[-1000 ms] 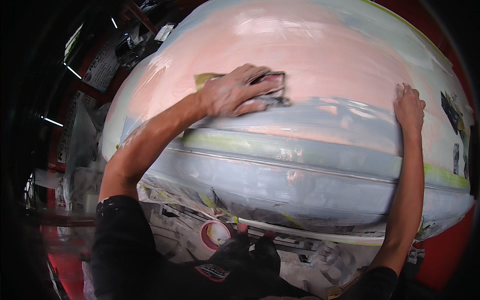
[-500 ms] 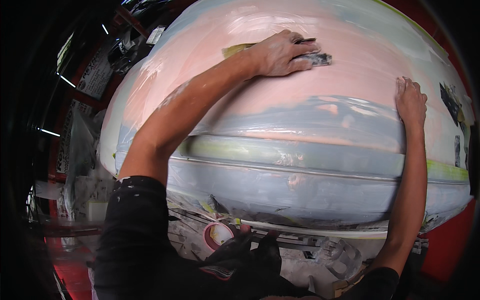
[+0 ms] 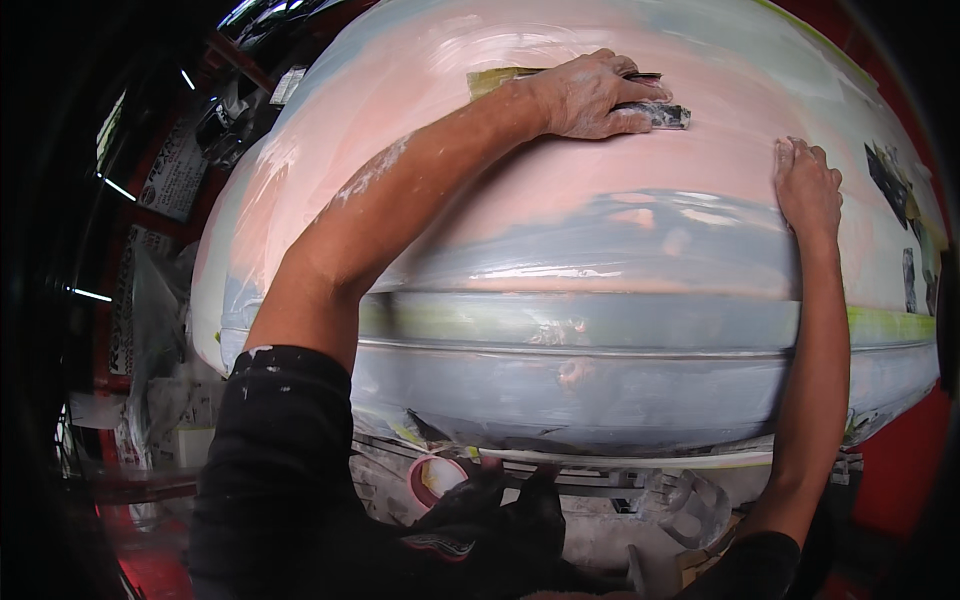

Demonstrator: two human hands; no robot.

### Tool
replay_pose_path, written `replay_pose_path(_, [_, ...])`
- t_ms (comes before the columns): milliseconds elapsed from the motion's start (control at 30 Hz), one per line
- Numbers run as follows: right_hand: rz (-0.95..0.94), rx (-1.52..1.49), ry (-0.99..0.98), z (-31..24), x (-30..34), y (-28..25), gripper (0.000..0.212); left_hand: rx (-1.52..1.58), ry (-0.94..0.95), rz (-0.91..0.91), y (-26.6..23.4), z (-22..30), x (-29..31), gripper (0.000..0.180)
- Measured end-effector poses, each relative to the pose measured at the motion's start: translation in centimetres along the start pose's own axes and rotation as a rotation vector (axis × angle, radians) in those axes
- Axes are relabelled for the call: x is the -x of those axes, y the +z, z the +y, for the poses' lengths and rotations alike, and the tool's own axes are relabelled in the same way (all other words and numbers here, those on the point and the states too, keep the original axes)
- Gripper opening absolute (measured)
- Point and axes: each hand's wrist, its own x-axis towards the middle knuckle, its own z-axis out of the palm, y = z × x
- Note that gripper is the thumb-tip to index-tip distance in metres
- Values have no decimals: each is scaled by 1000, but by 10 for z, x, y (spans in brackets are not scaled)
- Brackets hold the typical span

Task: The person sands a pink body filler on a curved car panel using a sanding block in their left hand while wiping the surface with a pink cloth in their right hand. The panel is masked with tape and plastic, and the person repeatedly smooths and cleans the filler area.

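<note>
A large curved body panel [image 3: 480,215] spreads in front of me, coated in patches of pink, grey-blue and pale green with a dusty film. My left hand [image 3: 600,98] presses on its upper pink area, fingers wrapped over a dark, dust-covered sanding block [image 3: 670,117]. A strip of olive-yellow sandpaper [image 3: 490,82] sticks out on the wrist side of that hand, and the palm hides most of the tool. Farther right, my right hand [image 3: 808,190] rests on the panel with bent fingers slightly apart and no tool visible in it.
Black tape-like pieces [image 3: 888,180] cling to the panel's right side. Below its lower edge are a pink-rimmed round container [image 3: 435,478] and a clear plastic piece [image 3: 695,508]. Clear plastic sheeting [image 3: 160,310] hangs at the left.
My left hand has slid rightward across the pink area with the sanding block. The view has shifted a little; my right hand stays at about the same place on the panel.
</note>
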Motion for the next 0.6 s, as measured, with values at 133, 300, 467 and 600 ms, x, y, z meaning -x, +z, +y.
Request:
replay_pose_path(133, [-21,-20,35,4,4,-8,47,0,-44,-42,-25,-7,79,57])
replay_pose_path(300, [-32,1,59,5,4,-3,46,-56,-17,-68,-36,-33,125,53])
replay_pose_path(467, [-25,-3,26,-9,0,-7,46,-12,116,29,2,2,-12,51])
replay_pose_path(600, [12,-1,8,1,1,-1,46,-7,109,49,16,4,-36,53])
